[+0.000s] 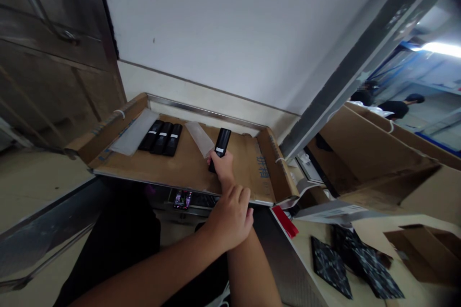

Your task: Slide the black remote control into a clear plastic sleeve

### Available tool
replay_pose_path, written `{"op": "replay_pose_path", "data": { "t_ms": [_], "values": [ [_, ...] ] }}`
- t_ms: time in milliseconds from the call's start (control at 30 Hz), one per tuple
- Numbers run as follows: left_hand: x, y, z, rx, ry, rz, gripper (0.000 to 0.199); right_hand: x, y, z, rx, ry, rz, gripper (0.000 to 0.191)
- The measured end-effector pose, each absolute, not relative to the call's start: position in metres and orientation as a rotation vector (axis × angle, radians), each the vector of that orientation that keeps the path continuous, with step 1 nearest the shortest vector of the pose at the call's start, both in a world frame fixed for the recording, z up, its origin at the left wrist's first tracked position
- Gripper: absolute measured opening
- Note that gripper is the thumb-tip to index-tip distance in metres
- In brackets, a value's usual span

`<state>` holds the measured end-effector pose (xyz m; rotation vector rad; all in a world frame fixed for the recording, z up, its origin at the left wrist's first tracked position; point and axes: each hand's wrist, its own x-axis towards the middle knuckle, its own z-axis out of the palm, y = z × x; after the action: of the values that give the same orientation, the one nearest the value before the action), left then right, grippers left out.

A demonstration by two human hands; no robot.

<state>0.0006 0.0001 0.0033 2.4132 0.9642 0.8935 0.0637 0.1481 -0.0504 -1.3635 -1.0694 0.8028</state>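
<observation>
The right hand [222, 165], reaching up to the middle of the frame, is closed around the lower end of a black remote control [221, 144], whose white-labelled body slants up and right above the cardboard tray [180, 165]. The left hand [230, 218] sits curled just below, resting against the right forearm and holding nothing that can be seen. A clear plastic sleeve [200, 138] lies just left of the held remote control; whether they touch cannot be told. 3 matching remotes [162, 138] lie side by side further left, beside another flat sleeve [134, 132]. In my judgement, a firm grip low on the body and a square, parallel alignment would serve best here.
</observation>
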Motion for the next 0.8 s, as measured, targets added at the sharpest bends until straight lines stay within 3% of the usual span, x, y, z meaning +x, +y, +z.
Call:
{"op": "replay_pose_path", "data": {
  "t_ms": [800],
  "values": [
    [0.0008, 0.0010, 0.0040, 2.419, 0.956, 0.884, 0.025, 0.0637, 0.1487, -0.0520, -1.366, -1.064, 0.802, 0.017]
  ]
}}
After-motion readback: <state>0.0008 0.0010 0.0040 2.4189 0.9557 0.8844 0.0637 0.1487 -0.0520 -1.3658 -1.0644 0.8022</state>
